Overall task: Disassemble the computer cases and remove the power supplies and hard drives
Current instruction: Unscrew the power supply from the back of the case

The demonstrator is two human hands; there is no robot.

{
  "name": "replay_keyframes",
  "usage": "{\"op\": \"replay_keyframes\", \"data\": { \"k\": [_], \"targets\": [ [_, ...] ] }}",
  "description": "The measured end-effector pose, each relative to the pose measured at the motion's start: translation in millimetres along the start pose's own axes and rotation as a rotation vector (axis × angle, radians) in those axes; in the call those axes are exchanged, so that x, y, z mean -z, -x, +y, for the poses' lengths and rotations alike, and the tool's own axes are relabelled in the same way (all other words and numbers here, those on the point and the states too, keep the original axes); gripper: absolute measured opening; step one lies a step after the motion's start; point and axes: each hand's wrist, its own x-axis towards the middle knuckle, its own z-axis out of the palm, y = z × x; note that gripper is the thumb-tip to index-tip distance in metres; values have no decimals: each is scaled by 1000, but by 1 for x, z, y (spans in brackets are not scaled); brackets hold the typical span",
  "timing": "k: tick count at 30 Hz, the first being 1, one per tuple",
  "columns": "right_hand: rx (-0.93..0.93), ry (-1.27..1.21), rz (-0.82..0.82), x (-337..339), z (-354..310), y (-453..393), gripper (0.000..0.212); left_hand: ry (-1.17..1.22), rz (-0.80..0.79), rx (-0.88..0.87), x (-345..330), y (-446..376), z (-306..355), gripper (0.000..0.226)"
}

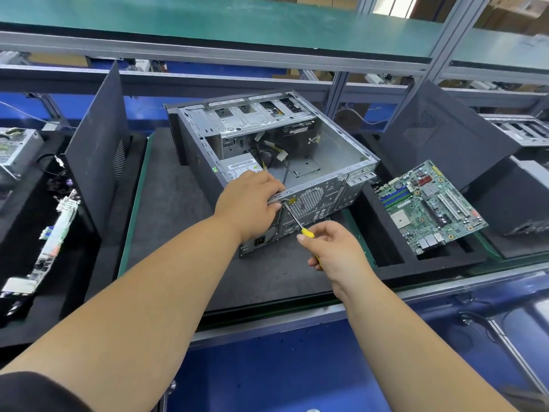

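Right hand [332,251], nearest camera, fingers curling round yellow-handled steel screwdriver [292,217], driving tip into rear panel of open grey metal computer case [276,156], judged at power-supply fixing screw. Left hand [252,200] gripping case's upper rear rim, fingers curled over edge, thumb hidden, likely bracing against tool push. Case lying on side at centre of dark foam mat [166,209]. Grey boxed power supply [240,169] sitting inside near-left corner, hard drive not identifiable. Removed green motherboard [430,206] resting at mat's right edge.
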Motion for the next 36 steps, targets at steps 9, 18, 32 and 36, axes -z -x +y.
{"op": "replay_keyframes", "data": {
  "k": [9,18,32,36],
  "targets": [
    [-248,-8,-65,0,-4,-7,33,47,-23,49,2,0,2,35],
    [-42,70,-86,10,-3,1,19,-107,-69,63,4,-14,4,82],
    [-48,99,-106,13,-6,-2,19,-166,-227,45,-1,-20,1,54],
    [-13,132,-93,11,-3,-5,14,-175,-223,40,-2,-20,0,53]
  ]
}}
